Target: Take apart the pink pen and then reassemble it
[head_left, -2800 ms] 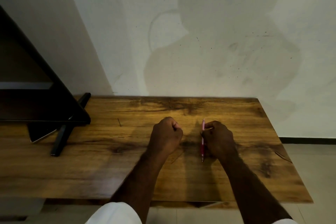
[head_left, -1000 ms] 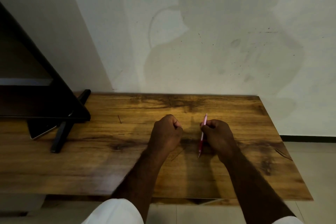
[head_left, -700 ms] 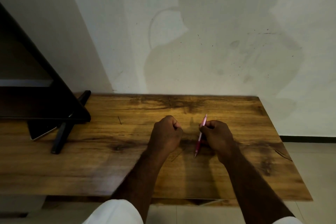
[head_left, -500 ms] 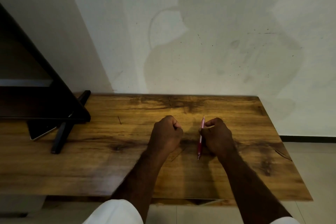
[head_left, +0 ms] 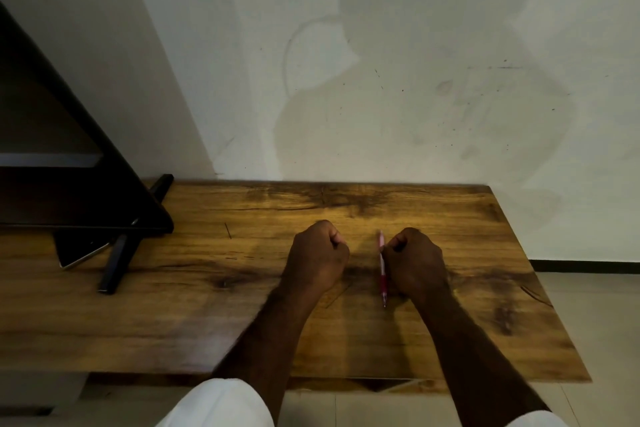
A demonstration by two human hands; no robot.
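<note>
The pink pen [head_left: 382, 274] is whole and points its tip toward me, lying nearly lengthwise on the wooden table [head_left: 207, 305]. My right hand [head_left: 415, 260] rests on the table just right of the pen, fingers curled, with thumb and forefinger pinching the pen near its upper end. My left hand [head_left: 317, 256] is a closed fist resting on the table a short way left of the pen, apart from it and holding nothing.
A black screen on a black stand [head_left: 114, 263] occupies the table's left end, with a flat dark device [head_left: 83, 253] under it. A white wall runs along the far edge. The table's right edge [head_left: 540, 281] drops to a tiled floor.
The pen had been tilted with its tip swung left; it is now straightened and lower against the table. My right hand shifted slightly. The left fist has not moved.
</note>
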